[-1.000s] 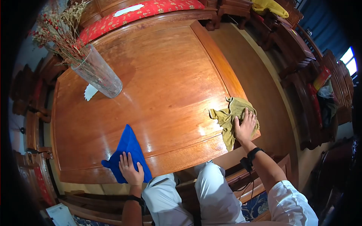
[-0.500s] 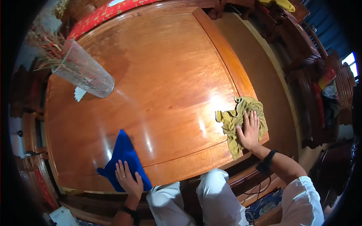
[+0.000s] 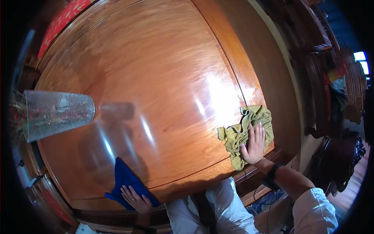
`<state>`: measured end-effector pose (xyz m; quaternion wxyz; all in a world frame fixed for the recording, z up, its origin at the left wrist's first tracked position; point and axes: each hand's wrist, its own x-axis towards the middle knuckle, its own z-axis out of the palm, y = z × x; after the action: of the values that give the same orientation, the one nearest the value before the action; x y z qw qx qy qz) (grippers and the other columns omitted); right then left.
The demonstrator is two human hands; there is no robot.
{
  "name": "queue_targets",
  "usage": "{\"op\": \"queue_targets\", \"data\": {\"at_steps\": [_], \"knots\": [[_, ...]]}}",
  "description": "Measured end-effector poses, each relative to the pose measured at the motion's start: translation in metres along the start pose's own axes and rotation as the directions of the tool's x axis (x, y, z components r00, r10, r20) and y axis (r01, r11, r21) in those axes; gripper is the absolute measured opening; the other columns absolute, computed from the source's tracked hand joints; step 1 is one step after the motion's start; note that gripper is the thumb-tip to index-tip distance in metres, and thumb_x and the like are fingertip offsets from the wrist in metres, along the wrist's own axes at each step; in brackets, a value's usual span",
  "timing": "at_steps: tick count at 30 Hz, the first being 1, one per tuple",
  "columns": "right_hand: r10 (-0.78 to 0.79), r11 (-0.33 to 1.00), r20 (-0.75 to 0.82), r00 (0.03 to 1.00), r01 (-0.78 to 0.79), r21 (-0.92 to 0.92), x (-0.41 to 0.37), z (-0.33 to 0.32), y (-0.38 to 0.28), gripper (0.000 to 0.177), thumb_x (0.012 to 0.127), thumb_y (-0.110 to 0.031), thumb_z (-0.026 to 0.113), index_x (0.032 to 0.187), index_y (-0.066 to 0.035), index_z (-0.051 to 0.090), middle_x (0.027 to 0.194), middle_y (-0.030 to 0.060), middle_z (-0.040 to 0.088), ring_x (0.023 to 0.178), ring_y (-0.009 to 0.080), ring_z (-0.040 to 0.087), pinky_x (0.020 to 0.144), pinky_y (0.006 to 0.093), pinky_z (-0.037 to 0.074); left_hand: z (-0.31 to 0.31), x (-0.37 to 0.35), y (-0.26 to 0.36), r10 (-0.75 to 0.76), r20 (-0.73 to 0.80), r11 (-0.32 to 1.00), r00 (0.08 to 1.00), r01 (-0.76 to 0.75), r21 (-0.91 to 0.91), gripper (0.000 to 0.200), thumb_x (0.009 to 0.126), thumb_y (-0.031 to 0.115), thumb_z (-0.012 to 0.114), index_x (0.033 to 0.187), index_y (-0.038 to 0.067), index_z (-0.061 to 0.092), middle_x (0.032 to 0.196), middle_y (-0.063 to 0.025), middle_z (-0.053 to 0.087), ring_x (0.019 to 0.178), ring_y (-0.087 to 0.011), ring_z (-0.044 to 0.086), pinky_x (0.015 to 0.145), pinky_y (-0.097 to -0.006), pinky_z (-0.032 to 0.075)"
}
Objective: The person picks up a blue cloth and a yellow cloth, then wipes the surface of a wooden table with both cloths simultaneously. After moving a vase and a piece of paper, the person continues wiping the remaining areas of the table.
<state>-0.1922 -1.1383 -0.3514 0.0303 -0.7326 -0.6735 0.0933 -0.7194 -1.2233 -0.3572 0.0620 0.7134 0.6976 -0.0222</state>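
Observation:
My left hand [image 3: 134, 199] lies with fingers spread on a blue cloth [image 3: 128, 180] at the near left edge of the wooden table [image 3: 167, 93]. Under my right hand [image 3: 255, 143], a crumpled olive-yellow cloth [image 3: 235, 136] covers the table's near right corner. That hand is flat, fingers stretched out, pressing on the cloth from above. Neither hand has its fingers wrapped around anything. Both cloths rest against the glossy tabletop, and parts of them are hidden by my hands.
A textured glass vase [image 3: 62, 113] with dried stems stands on the table's left side. Red patterned fabric [image 3: 64, 21] shows beyond the far left edge. Dark carved wooden furniture [image 3: 317, 93] lines the right side. My knees [image 3: 230, 204] are at the near edge.
The view has shifted and tilted, so the vase now appears lower and further left. Both hands still lie on their cloths, near the same spots of the table.

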Motion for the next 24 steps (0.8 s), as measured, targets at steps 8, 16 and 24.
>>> {"op": "queue_targets", "data": {"at_steps": [8,16,24], "knots": [[0.031,0.999,0.036,0.999,-0.031,0.009,0.001,0.001,0.002,0.086,0.082,-0.047,0.057,0.145,0.010,0.040,0.148,0.0388,0.034,0.147,0.0533,0.022,0.120,0.0634,0.012,0.003,0.047,0.076,0.143,-0.031,0.988,0.989,-0.141,0.064,0.064,0.100,0.032,0.039,0.148,-0.010,0.032,0.153,-0.0374,0.031,0.146,-0.0554,0.025,0.120,-0.0690,0.014],[0.034,0.998,0.010,0.999,-0.034,0.048,0.003,0.002,0.001,0.084,0.082,-0.049,0.058,0.145,0.006,0.044,0.148,0.0361,0.037,0.147,0.0517,0.025,0.121,0.0630,0.012,-0.003,0.141,0.224,0.215,-0.030,0.970,0.976,-0.217,-0.111,0.067,0.088,0.025,0.055,0.143,-0.012,0.045,0.145,-0.0353,0.045,0.140,-0.0533,0.035,0.120,-0.0679,0.015],[0.034,0.994,0.011,0.999,-0.035,0.105,0.002,0.002,0.003,0.085,0.084,-0.051,0.059,0.146,0.005,0.044,0.145,0.0355,0.041,0.145,0.0511,0.028,0.120,0.0644,0.014,-0.009,0.205,0.266,0.197,-0.016,0.967,0.980,-0.197,-0.161,0.068,0.091,0.029,0.056,0.150,-0.002,0.043,0.151,-0.0283,0.043,0.144,-0.0478,0.032,0.121,-0.0642,0.011]]}}
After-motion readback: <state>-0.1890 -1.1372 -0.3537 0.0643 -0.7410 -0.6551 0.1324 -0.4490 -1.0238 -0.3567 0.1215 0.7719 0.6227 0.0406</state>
